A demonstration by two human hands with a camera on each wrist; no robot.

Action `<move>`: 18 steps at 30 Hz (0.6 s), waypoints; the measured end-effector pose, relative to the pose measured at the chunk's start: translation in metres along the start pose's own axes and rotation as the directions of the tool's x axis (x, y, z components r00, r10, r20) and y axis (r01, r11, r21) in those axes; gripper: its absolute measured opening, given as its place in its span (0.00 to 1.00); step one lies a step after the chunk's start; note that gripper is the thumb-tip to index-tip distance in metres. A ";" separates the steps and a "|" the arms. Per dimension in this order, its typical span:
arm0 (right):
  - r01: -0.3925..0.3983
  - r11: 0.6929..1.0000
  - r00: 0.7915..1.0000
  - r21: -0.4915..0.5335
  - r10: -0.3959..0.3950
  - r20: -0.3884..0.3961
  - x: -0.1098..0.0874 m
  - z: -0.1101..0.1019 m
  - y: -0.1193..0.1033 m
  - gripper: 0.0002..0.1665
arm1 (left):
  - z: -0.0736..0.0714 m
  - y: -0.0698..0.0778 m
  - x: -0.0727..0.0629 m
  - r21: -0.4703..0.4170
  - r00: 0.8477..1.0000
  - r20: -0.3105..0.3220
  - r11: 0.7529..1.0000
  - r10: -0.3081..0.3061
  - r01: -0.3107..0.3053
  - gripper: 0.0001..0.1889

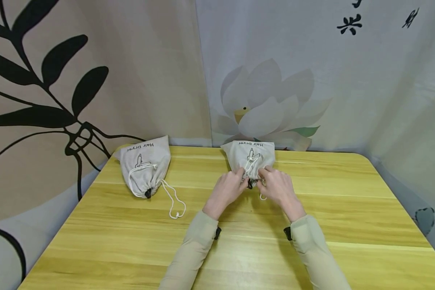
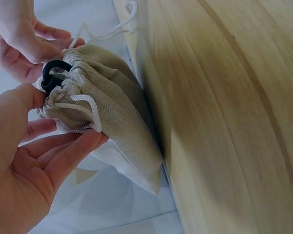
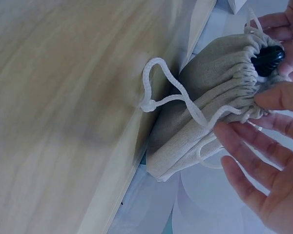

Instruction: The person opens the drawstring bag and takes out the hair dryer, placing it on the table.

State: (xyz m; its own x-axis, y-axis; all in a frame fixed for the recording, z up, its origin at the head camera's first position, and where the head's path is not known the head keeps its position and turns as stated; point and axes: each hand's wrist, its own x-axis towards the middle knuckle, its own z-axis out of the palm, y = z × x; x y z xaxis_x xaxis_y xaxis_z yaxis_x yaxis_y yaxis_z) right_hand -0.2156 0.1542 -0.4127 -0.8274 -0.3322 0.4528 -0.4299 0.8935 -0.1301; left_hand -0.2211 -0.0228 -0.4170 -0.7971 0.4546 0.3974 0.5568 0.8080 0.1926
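Note:
A light drawstring bag point(image 1: 235, 155) printed "Hair Dryer" lies toward the back of the table, its gathered mouth facing me. My left hand point(image 1: 227, 187) pinches the left side of that mouth between thumb and fingers. On the opposite side, my right hand point(image 1: 276, 186) pinches the gathered cloth by the rim. A black loop point(image 2: 52, 84) pokes out of the puckered opening between the hands; the rest of the contents is hidden inside. In the right wrist view, a knotted white drawstring point(image 3: 154, 80) loops from the bag onto the table.
A second "Hair Dryer" bag point(image 1: 145, 155) lies at the table's back left, with something black point(image 1: 148, 193) showing at its mouth. Its white cord point(image 1: 174, 201) trails over the wooden table point(image 1: 130, 241). A printed curtain point(image 1: 159, 80) hangs behind the table's back edge.

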 end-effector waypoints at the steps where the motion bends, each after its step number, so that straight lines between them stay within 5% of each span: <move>1: -0.001 1.000 1.000 -0.001 0.001 0.000 0.000 0.000 0.000 0.06 | 0.000 0.000 0.000 0.005 1.000 -0.002 1.000 0.007 -0.007 0.09; 18: -0.003 1.000 1.000 0.010 0.003 -0.007 0.001 -0.001 -0.003 0.06 | 0.000 -0.002 -0.006 0.110 0.995 -0.064 0.991 0.082 -0.075 0.05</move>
State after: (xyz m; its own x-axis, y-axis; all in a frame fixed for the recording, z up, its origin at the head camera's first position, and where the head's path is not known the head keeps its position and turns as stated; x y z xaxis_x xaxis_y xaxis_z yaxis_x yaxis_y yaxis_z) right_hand -0.2150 0.1514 -0.4111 -0.8264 -0.3270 0.4584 -0.4306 0.8916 -0.1401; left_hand -0.2174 -0.0267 -0.4198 -0.7321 0.4945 0.4684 0.5857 0.8081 0.0623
